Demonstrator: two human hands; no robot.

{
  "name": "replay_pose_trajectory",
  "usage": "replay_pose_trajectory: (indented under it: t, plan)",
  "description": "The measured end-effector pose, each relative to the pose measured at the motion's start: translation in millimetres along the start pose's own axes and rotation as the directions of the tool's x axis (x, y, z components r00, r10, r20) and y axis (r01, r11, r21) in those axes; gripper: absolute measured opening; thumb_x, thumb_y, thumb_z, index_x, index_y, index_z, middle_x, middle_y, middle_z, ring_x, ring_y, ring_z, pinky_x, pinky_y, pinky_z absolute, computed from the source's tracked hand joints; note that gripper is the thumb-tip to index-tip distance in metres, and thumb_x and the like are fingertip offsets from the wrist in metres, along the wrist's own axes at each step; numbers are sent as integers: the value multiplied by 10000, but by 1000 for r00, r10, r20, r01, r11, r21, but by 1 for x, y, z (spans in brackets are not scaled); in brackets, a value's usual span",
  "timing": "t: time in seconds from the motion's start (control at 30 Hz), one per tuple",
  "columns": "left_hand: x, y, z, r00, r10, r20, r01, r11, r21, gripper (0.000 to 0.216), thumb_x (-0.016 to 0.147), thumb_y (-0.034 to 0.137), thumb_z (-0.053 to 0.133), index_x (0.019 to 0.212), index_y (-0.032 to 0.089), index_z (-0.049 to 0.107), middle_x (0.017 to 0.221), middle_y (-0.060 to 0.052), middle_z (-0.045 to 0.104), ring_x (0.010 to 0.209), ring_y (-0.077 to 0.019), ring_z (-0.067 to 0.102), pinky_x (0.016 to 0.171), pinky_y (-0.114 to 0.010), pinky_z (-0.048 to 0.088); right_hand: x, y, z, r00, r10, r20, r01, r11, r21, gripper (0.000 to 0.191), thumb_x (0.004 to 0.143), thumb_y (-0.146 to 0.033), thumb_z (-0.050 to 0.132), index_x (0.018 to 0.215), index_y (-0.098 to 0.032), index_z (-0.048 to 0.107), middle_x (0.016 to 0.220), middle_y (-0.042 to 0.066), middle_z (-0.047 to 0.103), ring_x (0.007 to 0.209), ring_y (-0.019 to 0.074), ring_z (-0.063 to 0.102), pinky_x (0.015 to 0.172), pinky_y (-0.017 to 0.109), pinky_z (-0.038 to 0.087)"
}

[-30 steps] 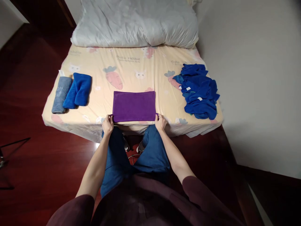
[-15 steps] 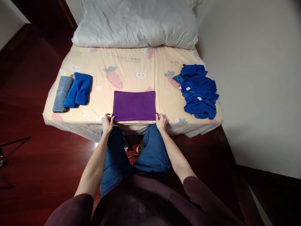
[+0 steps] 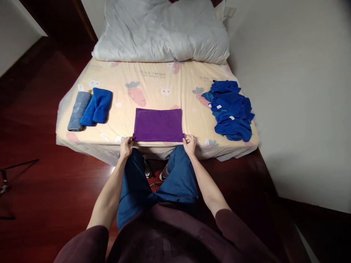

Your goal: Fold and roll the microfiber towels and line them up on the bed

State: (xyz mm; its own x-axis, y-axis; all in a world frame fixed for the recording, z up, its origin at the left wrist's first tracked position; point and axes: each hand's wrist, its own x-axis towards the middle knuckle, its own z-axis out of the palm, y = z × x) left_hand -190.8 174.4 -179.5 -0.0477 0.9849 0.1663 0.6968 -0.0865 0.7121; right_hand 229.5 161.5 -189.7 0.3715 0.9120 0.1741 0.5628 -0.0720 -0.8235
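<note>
A purple towel [image 3: 159, 124] lies flat as a rectangle at the near edge of the bed, with a narrow folded strip along its near side. My left hand [image 3: 127, 146] pinches the near left corner of that strip. At the near right corner, my right hand [image 3: 189, 144] pinches the towel between thumb and fingers. To the left lie a rolled grey-blue towel [image 3: 79, 111] and, against it, a folded bright blue towel [image 3: 101, 105].
A loose heap of blue cloths [image 3: 233, 113] with white tags lies on the bed's right side. A pale quilt [image 3: 164, 33] is bunched at the far end of the patterned bed sheet [image 3: 153, 86]. A wall [image 3: 296, 91] stands to the right; a black stand leg [image 3: 20, 164] is on the floor at left.
The view has shifted slightly, so the bed sits a little lower and farther right. Both hands stay at the towel's near corners; the towel looks nearly the same.
</note>
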Motion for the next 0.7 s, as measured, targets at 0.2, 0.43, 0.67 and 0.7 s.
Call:
replay_pose_trajectory:
  t: [0.2, 0.43, 0.67, 0.7]
  plan:
    - [1, 3, 2, 999, 23, -49, -20, 998, 58, 323, 869, 200, 492, 1071, 210, 744, 1018, -112, 673, 1019, -284, 580, 934, -418, 487, 1, -4, 1, 999, 44, -18, -45, 996, -71, 269, 859, -364, 583, 1082, -215, 608, 781, 7, 699, 636, 191, 616, 686, 298, 471]
    - [-1, 0, 3, 994, 49, -96, -40, 995, 86, 356, 863, 168, 493, 1070, 216, 779, 985, -110, 670, 993, -286, 563, 912, -432, 497, 2, -7, 1, 1000, 26, -12, -27, 993, -114, 240, 867, -323, 548, 1068, -208, 612, 740, -5, 674, 609, 185, 592, 664, 292, 463]
    - [-4, 3, 0, 994, 75, -78, -61, 983, 173, 356, 818, 182, 564, 1100, 230, 776, 1118, -110, 663, 1041, -301, 552, 1000, -482, 477, -5, -17, -1, 980, -188, -67, 163, 948, -272, 244, 910, -263, 485, 1053, -195, 670, 1060, 117, 711, 1031, 268, 630, 936, 397, 487]
    - [-5, 4, 0, 992, 93, -89, -75, 980, 183, 375, 815, 190, 578, 1138, 237, 762, 1192, -107, 651, 1076, -302, 549, 1023, -487, 470, -6, -20, -2, 967, -245, -69, 215, 932, -291, 261, 917, -264, 488, 1081, -191, 678, 1137, 131, 698, 1100, 280, 606, 993, 421, 463]
